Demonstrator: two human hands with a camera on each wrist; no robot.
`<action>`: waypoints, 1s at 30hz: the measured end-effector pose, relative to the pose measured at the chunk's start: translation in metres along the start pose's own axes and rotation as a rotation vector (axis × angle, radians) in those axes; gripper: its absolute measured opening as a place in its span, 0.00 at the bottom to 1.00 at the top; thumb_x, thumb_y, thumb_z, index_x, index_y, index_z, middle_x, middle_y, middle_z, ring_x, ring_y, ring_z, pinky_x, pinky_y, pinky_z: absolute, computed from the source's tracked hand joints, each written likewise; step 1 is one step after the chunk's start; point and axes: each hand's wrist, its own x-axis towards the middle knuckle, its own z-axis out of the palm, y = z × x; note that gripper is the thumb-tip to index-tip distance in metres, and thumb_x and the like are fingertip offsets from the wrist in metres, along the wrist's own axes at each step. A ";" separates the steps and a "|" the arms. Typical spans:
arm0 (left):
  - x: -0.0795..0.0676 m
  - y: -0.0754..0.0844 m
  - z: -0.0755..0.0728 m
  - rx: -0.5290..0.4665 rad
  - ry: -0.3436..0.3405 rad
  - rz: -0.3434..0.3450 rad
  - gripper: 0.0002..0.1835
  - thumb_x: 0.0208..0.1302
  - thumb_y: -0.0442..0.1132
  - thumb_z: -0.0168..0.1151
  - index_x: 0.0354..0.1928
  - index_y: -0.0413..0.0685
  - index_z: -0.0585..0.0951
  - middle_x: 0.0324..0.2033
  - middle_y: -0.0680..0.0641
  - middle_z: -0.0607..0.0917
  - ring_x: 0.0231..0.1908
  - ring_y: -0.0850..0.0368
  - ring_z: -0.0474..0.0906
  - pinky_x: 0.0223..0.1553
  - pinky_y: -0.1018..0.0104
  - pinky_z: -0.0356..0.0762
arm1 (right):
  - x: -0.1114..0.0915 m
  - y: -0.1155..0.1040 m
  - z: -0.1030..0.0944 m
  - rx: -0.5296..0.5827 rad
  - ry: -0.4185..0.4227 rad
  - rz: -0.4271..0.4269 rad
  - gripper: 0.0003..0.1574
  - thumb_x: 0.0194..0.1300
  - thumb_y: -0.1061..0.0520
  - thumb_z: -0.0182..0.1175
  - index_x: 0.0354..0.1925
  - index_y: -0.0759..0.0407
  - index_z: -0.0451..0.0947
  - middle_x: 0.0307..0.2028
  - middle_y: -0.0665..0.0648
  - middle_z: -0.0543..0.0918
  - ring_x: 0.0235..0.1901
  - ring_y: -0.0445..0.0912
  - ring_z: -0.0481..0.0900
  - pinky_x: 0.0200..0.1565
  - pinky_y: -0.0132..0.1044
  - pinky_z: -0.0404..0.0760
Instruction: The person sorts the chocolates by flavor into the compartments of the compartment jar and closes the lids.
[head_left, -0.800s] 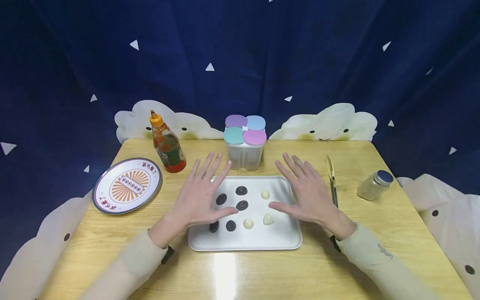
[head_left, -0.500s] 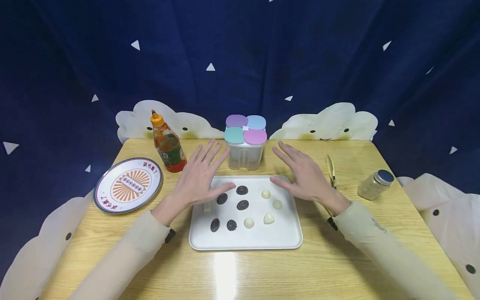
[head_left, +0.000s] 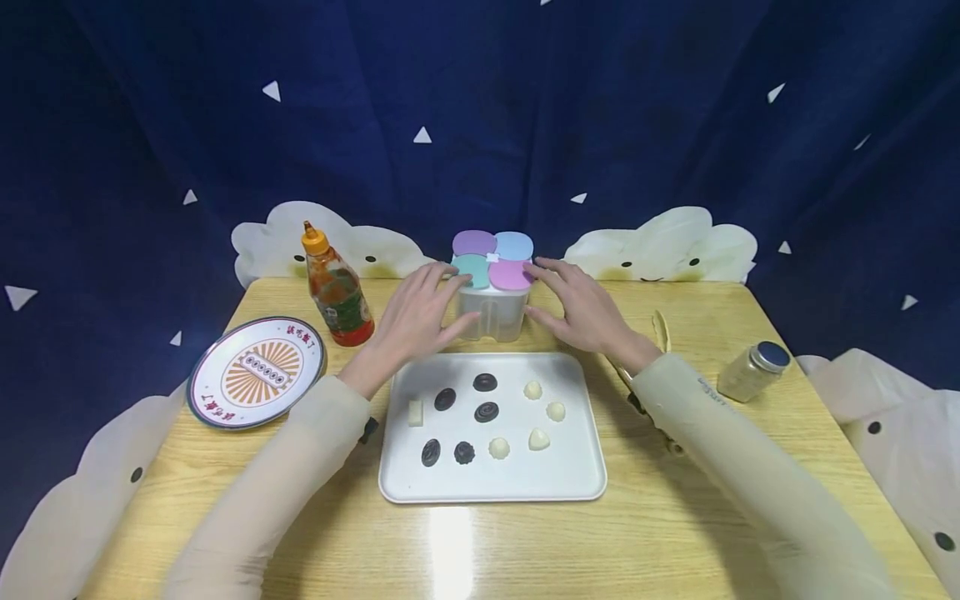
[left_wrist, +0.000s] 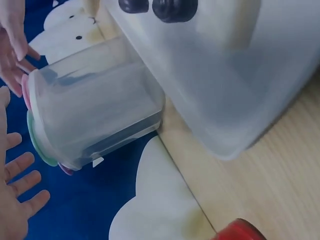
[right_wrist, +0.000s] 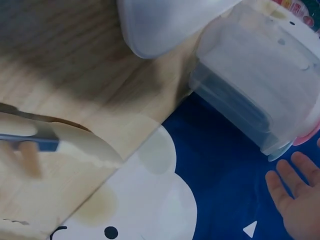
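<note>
A clear plastic box [head_left: 491,315] with several pastel lids stands at the back of the table, behind a white tray [head_left: 525,483]. My left hand [head_left: 422,315] is at its left side, fingers spread and loosely bent, fingertips overlapping the teal lid [head_left: 471,268] in the head view. On the opposite side, my right hand [head_left: 581,307] has its fingertips by the pink lid [head_left: 510,275]. Both wrist views show a gap between the box [left_wrist: 100,100] and the nearer hand, the left [left_wrist: 17,200] and the right [right_wrist: 302,195]. Neither hand holds anything.
Dark chocolates [head_left: 486,412] and white ones [head_left: 539,439] lie on the tray. A plate [head_left: 217,367] and a red sauce bottle [head_left: 341,304] stand left. Tongs [head_left: 661,329], partly under the right arm, and a blue-capped jar [head_left: 750,375] are to the right.
Both hands have moved forward from above the tray and closer together, to either side of the box. More of the tray now shows, including a white bar at its left.
</note>
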 end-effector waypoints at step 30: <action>0.020 -0.011 0.010 -0.015 -0.003 -0.062 0.13 0.80 0.45 0.58 0.54 0.45 0.82 0.53 0.40 0.83 0.52 0.41 0.79 0.55 0.50 0.78 | 0.027 -0.007 0.009 -0.061 0.021 -0.033 0.28 0.72 0.40 0.64 0.62 0.54 0.84 0.52 0.62 0.82 0.51 0.58 0.77 0.52 0.52 0.75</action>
